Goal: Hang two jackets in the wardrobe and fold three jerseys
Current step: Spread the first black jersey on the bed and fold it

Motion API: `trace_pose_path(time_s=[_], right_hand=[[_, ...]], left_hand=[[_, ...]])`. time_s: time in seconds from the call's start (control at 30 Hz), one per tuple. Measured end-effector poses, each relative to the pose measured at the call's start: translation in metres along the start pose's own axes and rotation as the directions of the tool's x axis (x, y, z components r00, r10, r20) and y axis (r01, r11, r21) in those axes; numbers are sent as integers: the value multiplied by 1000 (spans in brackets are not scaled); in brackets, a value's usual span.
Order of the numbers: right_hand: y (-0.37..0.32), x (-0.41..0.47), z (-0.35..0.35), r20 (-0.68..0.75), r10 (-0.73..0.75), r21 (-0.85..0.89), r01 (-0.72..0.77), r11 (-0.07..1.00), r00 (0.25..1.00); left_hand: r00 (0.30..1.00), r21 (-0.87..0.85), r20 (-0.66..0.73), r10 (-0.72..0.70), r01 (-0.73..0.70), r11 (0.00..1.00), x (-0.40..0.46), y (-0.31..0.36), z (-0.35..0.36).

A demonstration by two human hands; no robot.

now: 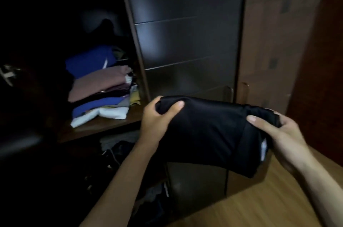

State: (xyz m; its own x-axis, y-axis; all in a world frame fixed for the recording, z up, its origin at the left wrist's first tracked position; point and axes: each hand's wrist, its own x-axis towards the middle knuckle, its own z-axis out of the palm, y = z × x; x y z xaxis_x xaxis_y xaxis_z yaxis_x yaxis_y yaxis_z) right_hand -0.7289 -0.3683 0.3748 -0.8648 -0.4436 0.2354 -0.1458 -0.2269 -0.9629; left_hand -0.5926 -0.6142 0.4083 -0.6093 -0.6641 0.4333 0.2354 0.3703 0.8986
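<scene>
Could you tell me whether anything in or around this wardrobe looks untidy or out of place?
The stack of folded clothes on the wardrobe shelf leans unevenly, layers jutting out. Below it, dark items lie loose. The folded black jersey, gripped by left hand and right hand, looks neat.

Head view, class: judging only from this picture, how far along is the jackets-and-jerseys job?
Done: the black garment already looks folded into a compact bundle. In hand: the left hand and right hand grip its two ends, before the open wardrobe shelf with its stack of folded clothes. Left: placing it; no hung jackets are visible.
</scene>
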Motion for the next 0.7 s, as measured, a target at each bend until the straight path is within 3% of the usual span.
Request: trace_pose_path(time_s=[0.1,0.33,0.43,0.57,0.7], right_hand=[[12,46,81,90,-58,57,53,997,994],[33,110,219,372,-40,39,27,999,927],[37,130,265,529,-40,35,25,999,848],[36,162,326,624,-91,98,38,994,776],[35,187,376,656,-154,100,118,988,739]], left_hand=[[964,-24,-265,-18,13,1000,27,-8,-55],[792,-15,-608,-65,70,997,57,-28,-145],[705,6,-709,-34,54,999,66,-32,-174],[576,50,-817,7,60,997,78,-28,-208],[526,97,-849,50,61,993,93,-23,-234]])
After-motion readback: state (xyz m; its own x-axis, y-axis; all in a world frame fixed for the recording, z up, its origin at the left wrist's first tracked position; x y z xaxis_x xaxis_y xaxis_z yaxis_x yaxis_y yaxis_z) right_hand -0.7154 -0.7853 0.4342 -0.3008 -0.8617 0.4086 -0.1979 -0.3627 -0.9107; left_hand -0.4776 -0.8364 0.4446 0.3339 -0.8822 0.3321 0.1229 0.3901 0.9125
